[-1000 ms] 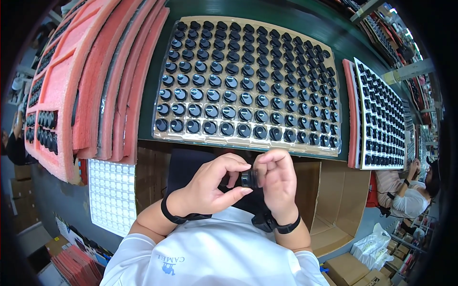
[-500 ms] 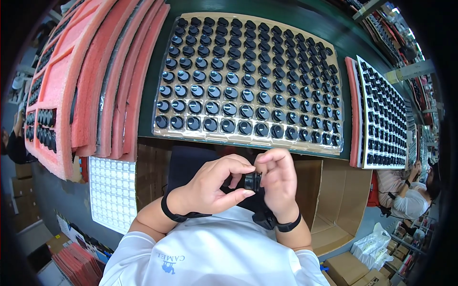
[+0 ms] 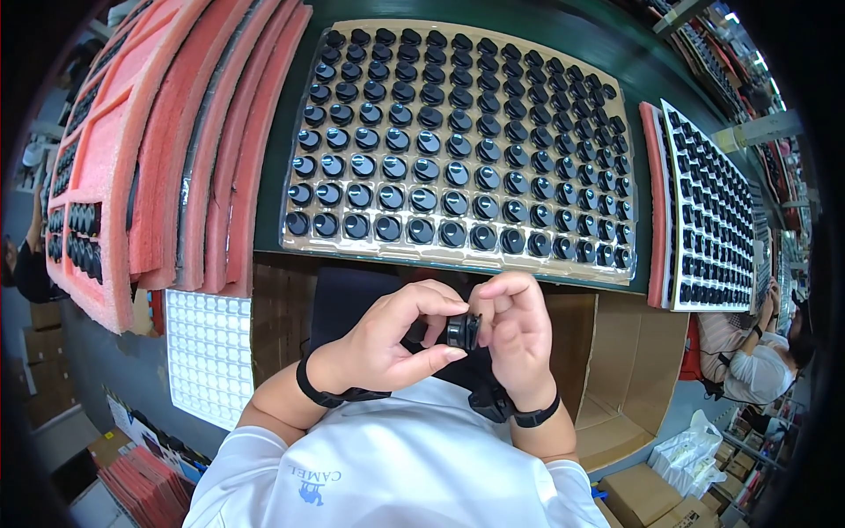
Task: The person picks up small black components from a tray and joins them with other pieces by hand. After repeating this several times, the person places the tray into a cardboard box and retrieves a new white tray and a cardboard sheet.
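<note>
Two hands at a small black part (image 3: 459, 333), near edge of a big tray (image 3: 414, 249).
Left hand (image 3: 398, 339) pinches the part between thumb and fingers; right hand (image 3: 513, 333) has bent fingers at its right end, can't tell if gripping or just touching. Tray holds rows of black caps (image 3: 424, 196) on a green table (image 3: 635, 66); pink foam sheets (image 3: 189, 150) at left, white tray (image 3: 673, 297) at right, cardboard box (image 3: 635, 352) below.
</note>
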A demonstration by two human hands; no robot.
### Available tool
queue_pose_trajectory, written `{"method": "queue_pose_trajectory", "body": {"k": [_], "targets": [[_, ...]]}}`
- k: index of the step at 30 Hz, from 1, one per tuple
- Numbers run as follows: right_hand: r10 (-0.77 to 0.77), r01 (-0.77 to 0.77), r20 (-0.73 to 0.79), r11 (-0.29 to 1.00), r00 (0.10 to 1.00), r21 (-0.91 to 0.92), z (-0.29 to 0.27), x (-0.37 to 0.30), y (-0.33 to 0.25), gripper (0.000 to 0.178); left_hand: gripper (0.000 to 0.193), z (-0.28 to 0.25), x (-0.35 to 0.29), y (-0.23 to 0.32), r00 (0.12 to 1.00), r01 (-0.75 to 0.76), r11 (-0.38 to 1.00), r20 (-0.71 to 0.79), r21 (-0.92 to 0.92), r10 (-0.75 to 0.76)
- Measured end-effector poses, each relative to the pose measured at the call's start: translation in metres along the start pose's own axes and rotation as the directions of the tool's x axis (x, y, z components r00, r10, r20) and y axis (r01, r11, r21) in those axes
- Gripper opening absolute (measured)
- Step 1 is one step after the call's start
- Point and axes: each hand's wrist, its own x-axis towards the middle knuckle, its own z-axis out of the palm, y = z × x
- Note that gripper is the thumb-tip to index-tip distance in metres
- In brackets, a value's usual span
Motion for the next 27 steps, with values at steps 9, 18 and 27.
{"method": "queue_pose_trajectory", "body": {"k": [9,18,27], "targets": [[-0.051,0.063,0.039,0.884,0.998,-0.463,-0.008,-0.001,-0.008,0.033,0.042,-0.002,-0.001,0.001,0.998,0.066,0.998,-0.005,-0.017,-0.066],[-0.162,0.213,0.139,0.725,0.977,-0.655,-0.012,0.01,-0.028,0.025,0.042,0.001,0.005,-0.006,0.998,0.063,0.998,-0.016,0.001,-0.063],[-0.132,0.021,-0.024,0.328,0.991,-0.944,-0.092,0.084,-0.078,0.016,0.034,-0.012,0.009,-0.003,0.978,0.185,0.97,-0.065,-0.157,-0.197]]}}
